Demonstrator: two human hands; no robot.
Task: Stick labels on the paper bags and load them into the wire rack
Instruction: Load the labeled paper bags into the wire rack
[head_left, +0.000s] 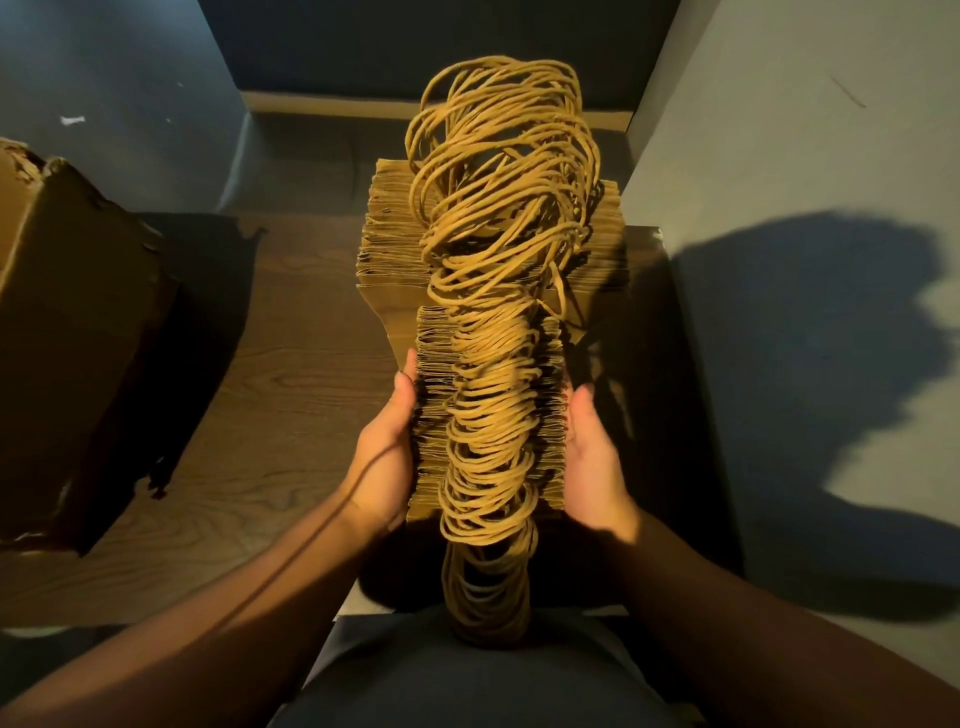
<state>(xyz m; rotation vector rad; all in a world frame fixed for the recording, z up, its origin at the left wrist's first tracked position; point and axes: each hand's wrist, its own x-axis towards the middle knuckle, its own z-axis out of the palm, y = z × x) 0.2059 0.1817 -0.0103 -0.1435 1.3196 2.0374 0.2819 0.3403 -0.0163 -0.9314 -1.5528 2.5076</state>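
Left hand (384, 457) and right hand (592, 457) press flat-fingered against the sides of a thick bag stack (488, 415), held over the lap, with more bags (395, 249) behind. The stack is probably heavy, floppy and prone to fanning; squeeze its edges, not the loose handles (498, 218).

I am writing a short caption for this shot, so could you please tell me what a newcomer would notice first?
First, the tangle of tan twine handles running up the middle of the picture, rising from a thick stack of flat paper bags. The left hand and right hand press that stack from either side, low in the middle. A torn cardboard box stands on the wooden floor at left.
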